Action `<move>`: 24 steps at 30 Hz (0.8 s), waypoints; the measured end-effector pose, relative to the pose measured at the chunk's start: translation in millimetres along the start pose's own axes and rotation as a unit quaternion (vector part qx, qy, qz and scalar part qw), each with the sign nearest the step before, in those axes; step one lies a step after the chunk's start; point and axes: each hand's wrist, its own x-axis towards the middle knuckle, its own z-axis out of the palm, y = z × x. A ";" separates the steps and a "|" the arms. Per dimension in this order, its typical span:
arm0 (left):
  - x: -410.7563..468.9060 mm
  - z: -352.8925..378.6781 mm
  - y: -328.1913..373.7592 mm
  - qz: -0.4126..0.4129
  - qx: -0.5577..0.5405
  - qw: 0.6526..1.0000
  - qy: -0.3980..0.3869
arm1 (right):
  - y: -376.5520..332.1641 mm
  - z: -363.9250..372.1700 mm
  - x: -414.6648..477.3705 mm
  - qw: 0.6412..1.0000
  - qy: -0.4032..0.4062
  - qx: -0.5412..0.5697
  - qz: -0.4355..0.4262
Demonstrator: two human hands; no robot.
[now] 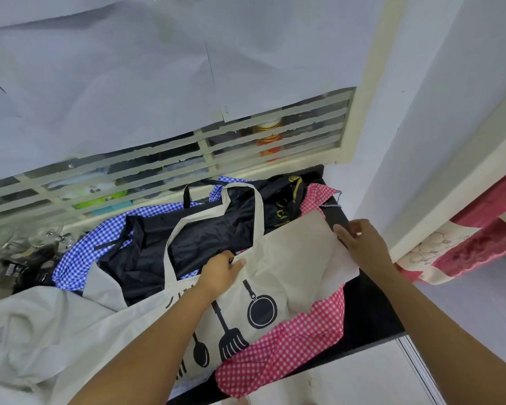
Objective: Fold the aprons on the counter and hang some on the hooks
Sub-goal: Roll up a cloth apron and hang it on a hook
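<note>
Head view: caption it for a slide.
Left hand and right hand grip the cream apron atop the black apron, blue-checked apron and red-checked apron.

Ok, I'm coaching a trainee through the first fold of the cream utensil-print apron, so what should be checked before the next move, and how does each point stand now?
1. The left hand grips the cream apron at its top edge: ok.
2. The right hand pinches its right edge: ok.
3. Apron spread flat: not ok, it lies creased.
4. The neck strap tucked in: not ok, it trails over the black apron.
5. Bare counter underneath: not ok, the pink checked apron lies below it.
6. The hooks within reach: cannot tell, none in view.
</note>
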 end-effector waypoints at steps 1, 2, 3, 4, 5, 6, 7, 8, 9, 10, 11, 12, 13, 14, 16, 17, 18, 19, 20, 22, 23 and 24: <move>-0.2 2.2 1.0 -0.007 -0.002 1.000 0.008 | 5.2 -0.1 -8.3 0.999 0.039 0.020 0.021; -2.1 4.2 2.8 -0.014 -0.010 1.000 0.021 | 9.2 -0.2 -18.3 0.995 0.071 0.047 0.052; -4.7 7.4 4.2 -0.018 -0.020 0.998 0.049 | 14.9 1.2 -27.4 0.989 0.090 0.082 0.088; -7.7 12.1 5.4 -0.011 -0.025 0.995 0.094 | 18.5 2.5 -36.2 0.980 0.097 0.120 0.123; -13.0 17.0 7.6 0.000 -0.022 0.989 0.146 | 22.8 5.1 -44.4 0.969 0.093 0.161 0.161; -21.0 21.1 11.1 0.009 -0.026 0.979 0.200 | 24.7 7.7 -51.8 0.956 0.079 0.203 0.197; -30.6 24.4 15.9 0.019 -0.039 0.968 0.247 | 24.9 10.3 -58.9 0.941 0.060 0.245 0.228; -42.2 27.8 20.2 0.027 -0.057 0.959 0.276 | 23.5 12.5 -67.0 0.926 0.032 0.283 0.248; -53.8 32.0 22.3 0.038 -0.076 0.953 0.291 | 21.5 15.2 -74.5 0.915 -0.002 0.310 0.259; -64.5 37.2 22.1 0.048 -0.087 0.951 0.292 | 19.2 17.8 -81.1 0.910 -0.033 0.321 0.262; -75.8 43.1 19.9 0.055 -0.090 0.953 0.283 | 17.8 21.3 -86.9 0.907 -0.057 0.322 0.267; -86.2 50.1 15.3 0.058 -0.080 0.958 0.268 | 17.3 24.6 -91.5 0.904 -0.074 0.322 0.271; -95.1 57.3 9.0 0.054 -0.058 0.966 0.248 | 17.6 28.3 -94.9 0.903 -0.086 0.321 0.272; -102.6 64.2 1.5 0.040 -0.031 0.972 0.228 | 17.2 30.5 -98.1 0.903 -0.090 0.323 0.270; -110.4 75.0 -15.8 0.000 0.029 0.981 0.194 | 18.3 33.3 -100.7 0.902 -0.082 0.341 0.253; -111.2 78.4 -25.0 -0.022 0.053 0.983 0.176 | 17.1 33.8 -102.8 0.902 -0.078 0.349 0.241; -110.7 81.2 -33.6 -0.039 0.071 0.984 0.158 | 16.0 34.0 -104.6 0.905 -0.077 0.349 0.229; -108.9 83.2 -41.3 -0.051 0.083 0.985 0.140 | 14.1 33.0 -105.7 0.908 -0.078 0.346 0.221; -107.8 84.3 -48.5 -0.060 0.093 0.986 0.127 | 12.9 32.1 -104.9 0.910 -0.078 0.347 0.212; -107.8 82.7 -59.6 -0.071 0.106 0.987 0.101 | 11.4 26.1 -97.1 0.909 -0.081 0.357 0.199; -108.3 80.5 -63.6 -0.074 0.113 0.987 0.091 | 11.0 20.6 -89.9 0.912 -0.086 0.354 0.187; -109.6 79.0 -68.2 -0.076 0.120 0.987 0.080 | 11.0 14.1 -82.6 0.919 -0.096 0.342 0.171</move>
